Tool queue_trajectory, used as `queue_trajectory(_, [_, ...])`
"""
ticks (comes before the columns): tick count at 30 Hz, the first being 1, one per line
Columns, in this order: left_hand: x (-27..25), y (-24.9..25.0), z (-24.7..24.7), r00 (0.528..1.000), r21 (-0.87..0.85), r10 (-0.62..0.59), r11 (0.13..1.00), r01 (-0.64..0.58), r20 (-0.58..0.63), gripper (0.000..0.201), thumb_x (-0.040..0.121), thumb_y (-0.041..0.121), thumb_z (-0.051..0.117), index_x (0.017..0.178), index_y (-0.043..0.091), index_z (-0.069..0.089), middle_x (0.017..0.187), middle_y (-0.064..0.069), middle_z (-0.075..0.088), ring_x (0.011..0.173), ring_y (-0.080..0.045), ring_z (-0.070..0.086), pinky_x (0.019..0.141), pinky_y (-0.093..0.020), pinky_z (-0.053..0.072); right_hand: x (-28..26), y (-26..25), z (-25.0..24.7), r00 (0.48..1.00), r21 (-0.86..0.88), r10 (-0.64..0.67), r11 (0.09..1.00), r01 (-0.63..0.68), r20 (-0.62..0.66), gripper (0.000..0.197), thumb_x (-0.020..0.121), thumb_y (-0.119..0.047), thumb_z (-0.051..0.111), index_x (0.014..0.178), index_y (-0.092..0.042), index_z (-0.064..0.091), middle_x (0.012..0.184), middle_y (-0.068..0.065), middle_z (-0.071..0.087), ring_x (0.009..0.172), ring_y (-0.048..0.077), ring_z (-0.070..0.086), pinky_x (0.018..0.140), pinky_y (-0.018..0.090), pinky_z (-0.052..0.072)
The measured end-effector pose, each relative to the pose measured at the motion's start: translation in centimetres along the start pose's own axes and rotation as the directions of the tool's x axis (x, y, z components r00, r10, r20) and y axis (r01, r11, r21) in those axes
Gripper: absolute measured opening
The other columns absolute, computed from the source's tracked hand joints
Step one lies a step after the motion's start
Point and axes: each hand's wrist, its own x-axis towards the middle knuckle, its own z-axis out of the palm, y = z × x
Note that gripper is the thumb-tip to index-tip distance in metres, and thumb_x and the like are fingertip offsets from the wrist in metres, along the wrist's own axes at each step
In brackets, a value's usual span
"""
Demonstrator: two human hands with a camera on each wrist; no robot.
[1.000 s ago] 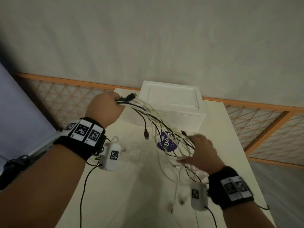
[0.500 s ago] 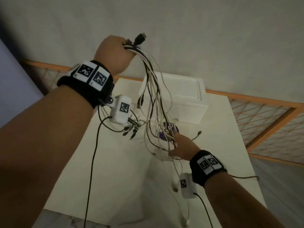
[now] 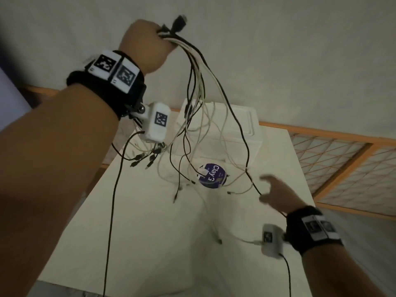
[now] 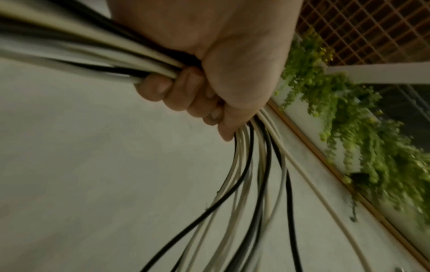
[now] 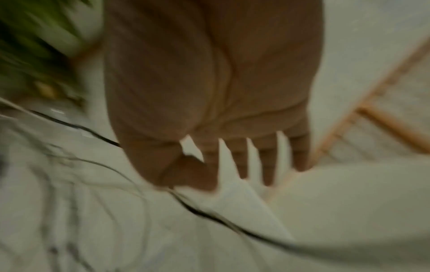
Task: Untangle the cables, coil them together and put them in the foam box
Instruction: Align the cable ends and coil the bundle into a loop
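Black and white cables (image 3: pixel 199 86) bunched, clenched in raised left hand (image 3: pixel 145 43).
Right hand (image 3: pixel 276 196) fingers spread, grasping nothing; lidded white foam box (image 3: pixel 235 133) far, contents hidden.

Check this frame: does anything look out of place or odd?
Only the cables: gripped in the raised left hand, they hang in a crossed tangle, loose ends trailing on the table across a purple Clay lid. The foam box sits closed. The right hand is open.

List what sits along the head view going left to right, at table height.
Dangling cable plugs → round purple clay lid → right hand → orange lattice screen. The foam box overlaps the middle, so it is left out.
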Motion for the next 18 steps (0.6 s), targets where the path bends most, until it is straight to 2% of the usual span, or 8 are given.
queue_trajectory(1, [-0.2, 0.2, 0.6, 0.999, 0.031, 0.018, 0.999, -0.019, 0.04, 0.029, 0.092, 0.035, 0.057, 0.072, 0.014, 0.053, 0.065, -0.001, 0.047, 0.064, -0.015, 0.045, 0.054, -0.027, 0.029, -0.4, -2.5, -1.9, 0.977, 0.109, -0.112, 0.985, 0.133, -0.181, 0.056, 0.076, -0.005, 0.067, 0.127, -0.019, 0.05, 0.131, 0.005, 0.05, 0.117, 0.02, 0.05, 0.09, 0.026, 0.039])
queue_trajectory(3, [-1.1, 0.7, 1.8, 0.991, 0.065, 0.065, 0.995, -0.073, 0.114, 0.027, 0.092, 0.032, 0.057, 0.076, 0.011, 0.057, 0.069, -0.004, 0.051, 0.073, -0.02, 0.049, 0.056, -0.028, 0.028, -1.7, -7.9, -4.9, 0.791, 0.214, -0.279, 0.865, 0.453, -0.545, 0.042, 0.077, -0.003, 0.063, 0.113, -0.023, 0.055, 0.121, -0.004, 0.054, 0.107, 0.013, 0.053, 0.086, 0.027, 0.045])
queue_trajectory(5, [-2.1, 1.2, 2.9, 0.979, 0.062, 0.107, 0.991, -0.119, 0.175, 0.033, 0.092, 0.031, 0.058, 0.066, 0.011, 0.052, 0.065, -0.001, 0.049, 0.073, -0.02, 0.049, 0.056, -0.029, 0.027, -2.6, -12.8, -6.1, 0.623, 0.144, -0.399, 0.756, 0.639, -0.673, 0.037, 0.079, -0.01, 0.065, 0.112, -0.022, 0.056, 0.115, -0.009, 0.055, 0.099, 0.008, 0.053, 0.083, 0.018, 0.042])
queue_trajectory(6, [-2.5, 1.4, 3.3, 0.974, 0.056, 0.125, 0.989, -0.138, 0.19, 0.034, 0.091, 0.031, 0.059, 0.065, 0.01, 0.052, 0.066, -0.001, 0.051, 0.073, -0.02, 0.05, 0.057, -0.029, 0.028, -2.5, -14.9, -6.0, 0.601, 0.122, -0.443, 0.73, 0.673, -0.665, 0.038, 0.08, -0.015, 0.068, 0.115, -0.02, 0.054, 0.116, -0.008, 0.054, 0.1, 0.007, 0.053, 0.084, 0.014, 0.04])
queue_trajectory(9, [-3.6, 1.9, 4.3, 0.96, 0.045, 0.149, 0.985, -0.164, 0.236, 0.034, 0.091, 0.03, 0.059, 0.066, 0.009, 0.052, 0.069, -0.005, 0.053, 0.074, -0.023, 0.051, 0.062, -0.029, 0.033, -0.7, -18.8, -4.6, 0.646, 0.094, -0.469, 0.762, 0.641, -0.603, 0.046, 0.078, -0.026, 0.072, 0.117, -0.016, 0.05, 0.109, -0.002, 0.059, 0.098, 0.016, 0.055, 0.086, 0.028, 0.045])
queue_trajectory(11, [-4.1, 1.7, 4.7, 0.953, 0.053, 0.139, 0.986, -0.159, 0.269, 0.037, 0.09, 0.029, 0.058, 0.059, 0.013, 0.045, 0.064, -0.003, 0.049, 0.074, -0.025, 0.052, 0.062, -0.03, 0.032, 0.5, -19.7, -3.8, 0.691, 0.11, -0.389, 0.821, 0.56, -0.61, 0.03, 0.079, -0.023, 0.067, 0.101, -0.02, 0.046, 0.081, -0.007, 0.058, 0.077, 0.022, 0.058, 0.075, 0.037, 0.048])
queue_trajectory(13, [-4.3, 1.2, 4.7, 0.958, 0.042, 0.12, 0.99, -0.135, 0.26, 0.036, 0.09, 0.028, 0.058, 0.059, 0.014, 0.044, 0.064, -0.003, 0.048, 0.073, -0.024, 0.051, 0.062, -0.029, 0.03, 1.6, -19.5, -3.3, 0.756, 0.109, -0.321, 0.883, 0.457, -0.571, 0.025, 0.077, -0.02, 0.061, 0.089, -0.022, 0.04, 0.064, -0.011, 0.05, 0.064, 0.025, 0.055, 0.068, 0.036, 0.046])
queue_trajectory(18, [-3.1, -0.1, 2.6, 0.991, -0.165, 0.016, 0.986, 0.006, 0.134, 0.035, 0.09, 0.026, 0.06, 0.059, 0.018, 0.047, 0.061, 0.007, 0.044, 0.063, -0.014, 0.045, 0.059, -0.025, 0.03, 2.6, -16.3, -0.6, 0.942, -0.002, -0.15, 0.988, 0.157, -0.299, 0.027, 0.073, -0.027, 0.066, 0.089, -0.025, 0.043, 0.069, -0.011, 0.048, 0.075, 0.023, 0.052, 0.083, 0.038, 0.041])
